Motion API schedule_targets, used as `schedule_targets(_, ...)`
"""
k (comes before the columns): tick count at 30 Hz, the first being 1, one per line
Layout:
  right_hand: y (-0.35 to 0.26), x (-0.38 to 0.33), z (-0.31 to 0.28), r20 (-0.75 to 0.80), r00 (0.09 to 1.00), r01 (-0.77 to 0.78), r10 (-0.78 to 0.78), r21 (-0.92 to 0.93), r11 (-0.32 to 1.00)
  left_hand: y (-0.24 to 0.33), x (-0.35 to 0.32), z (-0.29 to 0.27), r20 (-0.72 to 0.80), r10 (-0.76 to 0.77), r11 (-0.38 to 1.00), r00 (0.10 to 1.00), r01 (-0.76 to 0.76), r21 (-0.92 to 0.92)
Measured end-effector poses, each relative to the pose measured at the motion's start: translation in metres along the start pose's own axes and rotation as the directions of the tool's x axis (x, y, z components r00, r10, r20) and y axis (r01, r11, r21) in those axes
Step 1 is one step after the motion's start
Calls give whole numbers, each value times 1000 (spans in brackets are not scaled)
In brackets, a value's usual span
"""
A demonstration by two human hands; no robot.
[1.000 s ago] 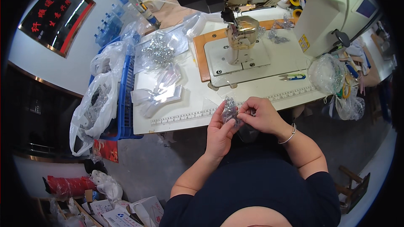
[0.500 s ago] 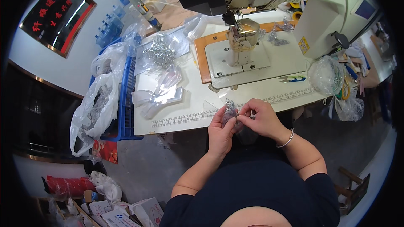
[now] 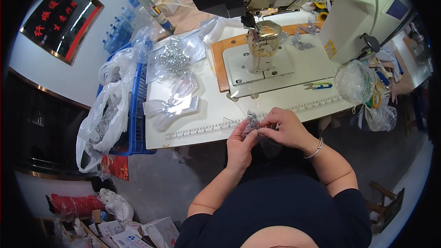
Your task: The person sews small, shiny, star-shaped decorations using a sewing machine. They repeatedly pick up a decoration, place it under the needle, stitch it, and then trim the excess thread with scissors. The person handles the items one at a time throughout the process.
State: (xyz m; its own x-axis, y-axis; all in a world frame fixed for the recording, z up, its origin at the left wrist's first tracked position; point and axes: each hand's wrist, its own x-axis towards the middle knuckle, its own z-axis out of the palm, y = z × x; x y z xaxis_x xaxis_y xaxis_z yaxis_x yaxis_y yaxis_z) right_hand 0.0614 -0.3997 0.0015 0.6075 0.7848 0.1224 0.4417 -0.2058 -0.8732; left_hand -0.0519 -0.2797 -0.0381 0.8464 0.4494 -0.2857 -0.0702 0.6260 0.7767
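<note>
Just past the front edge of the white sewing table (image 3: 211, 138), my two hands meet around a small piece of silvery, glittery material (image 3: 251, 122). My left hand (image 3: 241, 143) pinches it from the left side, and its pointed tip sticks up above my fingers. On the right, the thumb and fingers of my right hand (image 3: 285, 128) are closed at its edge; the exact bit they grip is hidden. Beyond my hands stands a sewing machine (image 3: 264, 59) with a metal plate. A ruler strip (image 3: 193, 131) runs along the table front.
A pile of silvery pieces (image 3: 175, 59) and clear plastic film (image 3: 181, 103) lie on the left of the table. Thread snips (image 3: 319, 86) rest at the right, near a clear plastic bundle (image 3: 356, 82). A blue crate (image 3: 138, 128) with plastic bags stands left.
My right hand's fingers have shifted slightly against the glittery piece, and more of it shows between my hands. The whole view has moved very slightly.
</note>
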Motion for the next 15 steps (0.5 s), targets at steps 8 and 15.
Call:
schedule_targets(8, -10, -5, 9, -281, 942, 144, -183, -157, 977, 11, 5, -3, 51, 505, 773, 862, -478, 417)
schedule_targets(15, -20, -26, 30, 18, 1000, -6, -17, 848, 530, 43, 16, 13, 745, 651, -420, 143, -750, 511)
